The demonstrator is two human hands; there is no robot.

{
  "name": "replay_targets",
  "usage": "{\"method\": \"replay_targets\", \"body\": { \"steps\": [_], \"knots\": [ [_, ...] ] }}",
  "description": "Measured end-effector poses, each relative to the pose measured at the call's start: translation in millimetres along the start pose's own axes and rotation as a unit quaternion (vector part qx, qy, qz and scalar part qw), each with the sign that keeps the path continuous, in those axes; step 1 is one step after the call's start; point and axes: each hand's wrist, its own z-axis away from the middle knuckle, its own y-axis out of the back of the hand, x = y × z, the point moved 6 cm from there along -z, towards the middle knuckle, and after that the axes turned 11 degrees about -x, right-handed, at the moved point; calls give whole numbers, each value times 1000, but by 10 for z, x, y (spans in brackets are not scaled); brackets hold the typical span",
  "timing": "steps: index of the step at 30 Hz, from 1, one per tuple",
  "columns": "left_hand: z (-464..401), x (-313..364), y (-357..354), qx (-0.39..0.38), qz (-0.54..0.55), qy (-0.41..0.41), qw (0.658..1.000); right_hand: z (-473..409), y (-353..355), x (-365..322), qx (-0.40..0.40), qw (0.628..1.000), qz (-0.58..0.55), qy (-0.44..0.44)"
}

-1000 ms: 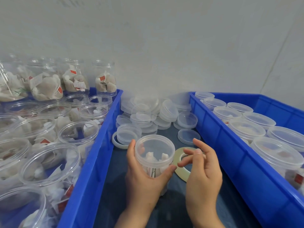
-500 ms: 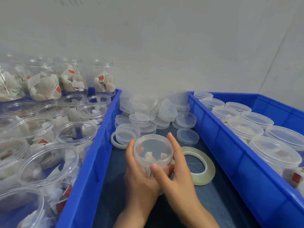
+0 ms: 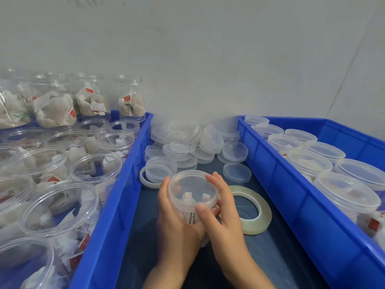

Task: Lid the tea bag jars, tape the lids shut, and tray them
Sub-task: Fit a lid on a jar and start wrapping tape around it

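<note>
I see the right blue tray (image 3: pixel 277 180) of lidded jars, and just left of it, upright on the dark tabletop (image 3: pixel 277 259), my lidded tea bag jar (image 3: pixel 192 197). My left hand (image 3: pixel 177 222) wraps its body; my right hand (image 3: pixel 220 213) now curls round the lid rim. The tape roll (image 3: pixel 253 209), in that hand a second ago, lies flat nearest it, between jar and tray.

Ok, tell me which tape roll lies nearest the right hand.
The wide roll beside the right hand; the thin roll lies under the loose lids.
</note>
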Motion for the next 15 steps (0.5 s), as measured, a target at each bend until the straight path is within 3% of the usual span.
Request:
{"method": "replay_targets", "body": {
  "steps": [9,15],
  "knots": [
    [-36,-21,10,1,-2,6,1000,9,97,24,54,998,25,-15],
    [-27,-15,25,7,-4,12,1000,-9,22,0,2,1000,16,-21]
  ]
}}
